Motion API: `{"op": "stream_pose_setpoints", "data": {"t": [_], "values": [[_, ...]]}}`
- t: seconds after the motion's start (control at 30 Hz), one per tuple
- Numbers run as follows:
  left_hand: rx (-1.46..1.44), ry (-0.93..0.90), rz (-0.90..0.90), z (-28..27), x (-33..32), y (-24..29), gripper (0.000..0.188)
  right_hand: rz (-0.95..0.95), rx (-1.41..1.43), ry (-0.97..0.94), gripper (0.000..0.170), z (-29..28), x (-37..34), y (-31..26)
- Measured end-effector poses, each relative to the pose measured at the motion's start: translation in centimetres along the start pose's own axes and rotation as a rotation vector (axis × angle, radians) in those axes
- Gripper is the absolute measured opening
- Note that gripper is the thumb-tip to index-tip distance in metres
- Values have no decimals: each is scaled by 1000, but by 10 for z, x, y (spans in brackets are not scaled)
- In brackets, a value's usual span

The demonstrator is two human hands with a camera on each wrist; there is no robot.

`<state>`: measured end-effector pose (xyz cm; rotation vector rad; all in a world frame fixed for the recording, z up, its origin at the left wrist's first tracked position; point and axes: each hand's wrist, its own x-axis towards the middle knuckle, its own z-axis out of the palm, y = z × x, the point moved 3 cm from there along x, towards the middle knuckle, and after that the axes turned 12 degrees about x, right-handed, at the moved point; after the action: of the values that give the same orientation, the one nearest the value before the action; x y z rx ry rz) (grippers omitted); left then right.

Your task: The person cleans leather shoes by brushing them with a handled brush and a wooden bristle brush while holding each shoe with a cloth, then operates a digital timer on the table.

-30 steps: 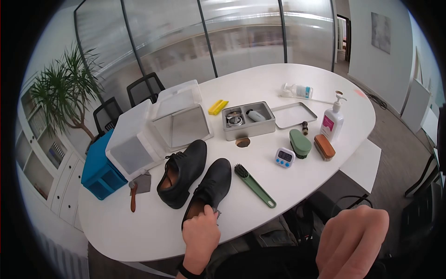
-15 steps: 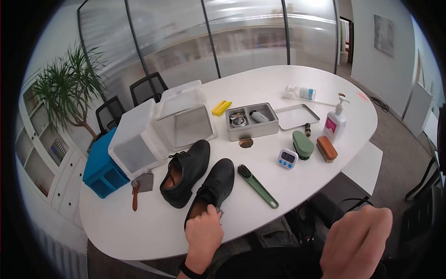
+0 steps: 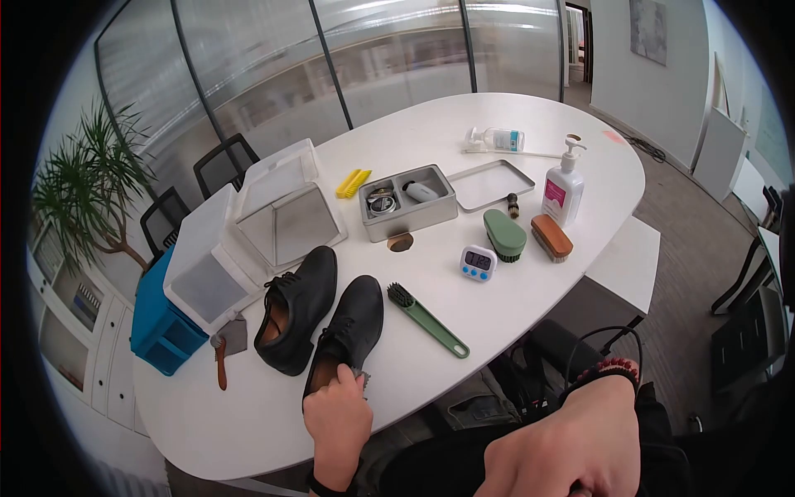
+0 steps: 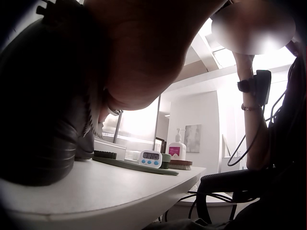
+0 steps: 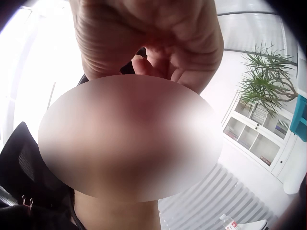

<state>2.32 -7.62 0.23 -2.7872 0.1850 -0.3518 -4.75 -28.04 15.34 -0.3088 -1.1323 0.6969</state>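
My left hand (image 3: 337, 418) is at the heel end of the nearer black lace-up shoe (image 3: 354, 319), its fingers over the opening. It grips a grey cloth (image 3: 363, 378) with a zigzag edge, which pokes out at the shoe's right side. The other black shoe (image 3: 300, 302) stands just left of it. My right hand (image 3: 571, 451) is raised in front of my body, close to the head in the right wrist view, with its fingers curled and nothing visible in them. To the right of the shoes lies a green long-handled brush (image 3: 429, 321).
Farther right are a timer (image 3: 479, 263), a green brush (image 3: 505, 234), a brown brush (image 3: 552, 238) and a pump bottle (image 3: 564, 186). A metal tin (image 3: 414, 219) stands behind. White boxes (image 3: 211, 257), a blue box (image 3: 166, 315) and a wooden-handled brush (image 3: 221, 364) are at left.
My right hand has turned and moved left and down in the head view, bringing its beaded bracelet into sight. The left hand stays on the shoe. The head view has shifted.
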Motion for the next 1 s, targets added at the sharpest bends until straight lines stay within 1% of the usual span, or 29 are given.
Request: {"op": "stream_pose_setpoints", "data": {"t": [0.1,0.17,0.2,0.27,0.3,0.37,0.4,0.47,0.5,0.57,0.6,0.67,0.7,0.77,0.8,0.87,1.0], "values": [[-6,1,-5,-1,0,0,21,-40,-82,-11,35,4,3,-9],[-14,7,-4,-1,0,1,21,96,-136,-55,34,4,1,-9],[-21,11,-4,-1,0,1,20,96,-136,-55,34,1,-1,-6],[-24,13,-9,-1,-1,-1,20,-13,-105,-43,31,-5,-4,-4],[-29,14,-3,-1,-1,-1,20,-12,-101,-47,31,-4,-1,-10],[-34,16,-4,0,0,-1,20,139,-376,-147,23,1,6,-26],[-46,24,3,1,0,-1,20,141,-372,-152,23,0,3,-25],[-57,30,2,1,-1,-2,20,44,-415,-85,16,-3,-3,-24],[-52,27,4,1,-1,-2,21,46,-413,-88,16,-1,-2,-23],[-53,27,9,1,0,0,21,-31,-426,-6,15,2,1,-23],[-40,21,9,1,0,0,21,-29,-429,-3,15,1,1,-21],[-30,17,8,0,-1,-1,21,-128,-383,-45,23,-1,-1,-19],[-19,7,4,0,-1,-1,21,-126,-387,-43,23,-4,-2,-19],[-15,0,11,1,-1,0,21,45,-307,-139,34,-6,-5,-13],[-13,0,7,2,-1,-1,21,45,-312,-132,34,-4,-5,-13],[-11,0,7,2,-1,-1,21,42,-210,-64,41,-2,-3,-11],[0,-4,-4,1,-1,0,21,19,-116,-98,40,-6,-6,2]]}}
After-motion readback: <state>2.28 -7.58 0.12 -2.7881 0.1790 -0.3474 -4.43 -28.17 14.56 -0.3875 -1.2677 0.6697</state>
